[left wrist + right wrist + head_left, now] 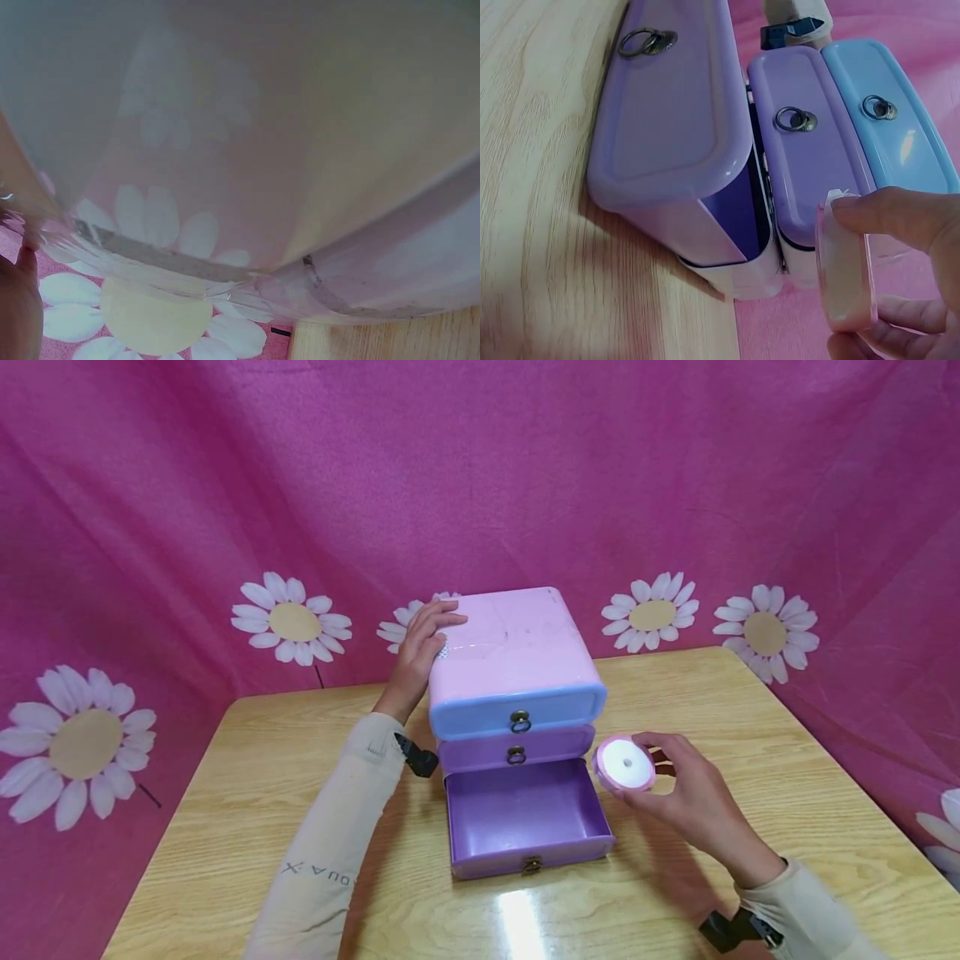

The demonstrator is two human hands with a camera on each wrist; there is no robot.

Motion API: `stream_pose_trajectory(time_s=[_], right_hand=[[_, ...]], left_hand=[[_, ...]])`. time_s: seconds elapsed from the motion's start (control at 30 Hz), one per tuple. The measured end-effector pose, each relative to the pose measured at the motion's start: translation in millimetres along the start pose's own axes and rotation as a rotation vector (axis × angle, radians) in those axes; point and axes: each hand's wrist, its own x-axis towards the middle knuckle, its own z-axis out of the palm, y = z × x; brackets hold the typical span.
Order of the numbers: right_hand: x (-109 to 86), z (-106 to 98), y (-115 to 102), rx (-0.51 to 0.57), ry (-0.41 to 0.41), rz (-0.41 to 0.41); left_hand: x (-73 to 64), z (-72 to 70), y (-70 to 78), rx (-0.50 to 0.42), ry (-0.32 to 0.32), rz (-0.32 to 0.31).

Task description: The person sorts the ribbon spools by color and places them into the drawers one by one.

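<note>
A small plastic drawer cabinet [517, 643] has a pink top, a blue top drawer [480, 717] and two purple drawers beneath. The bottom drawer [517, 810] is pulled out and nothing shows inside it. My left hand [423, 647] rests on the cabinet's upper left edge, fingers laid over the top. My right hand [693, 789] pinches a ribbon spool [627, 764], with a white face and pink rim, between thumb and fingers. It hovers just right of the pulled-out drawer. In the right wrist view, pale ribbon [844, 262] is wound between the spool's pink flanges.
The cabinet stands on a light wooden table [300, 777]. Behind and beside the table hangs a magenta cloth [480, 468] printed with white daisies. Small ring pulls [520, 721] stick out from the drawer fronts.
</note>
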Motion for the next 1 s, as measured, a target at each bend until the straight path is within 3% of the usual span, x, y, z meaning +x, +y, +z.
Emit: stream_pose_trajectory(time_s=[0.23, 0.57, 0.83, 1.0], right_hand=[[-0.2, 5.2, -5.7, 0.033, -0.028, -0.008], [-0.6, 13.6, -10.6, 0.060, -0.069, -0.039], [-2.6, 21.6, -14.0, 0.068, -0.132, -0.014], [-3.1, 28.2, -14.8, 0.086, -0.141, -0.063]], left_hand=[[-0.2, 0.2, -0.5, -0.004, 0.003, 0.018], [-0.4, -0.2, 0.8, 0.001, 0.001, -0.018], [0.3, -0.5, 0.7, 0.012, -0.002, -0.040], [-0.8, -0.5, 0.3, 0.017, 0.000, -0.036]])
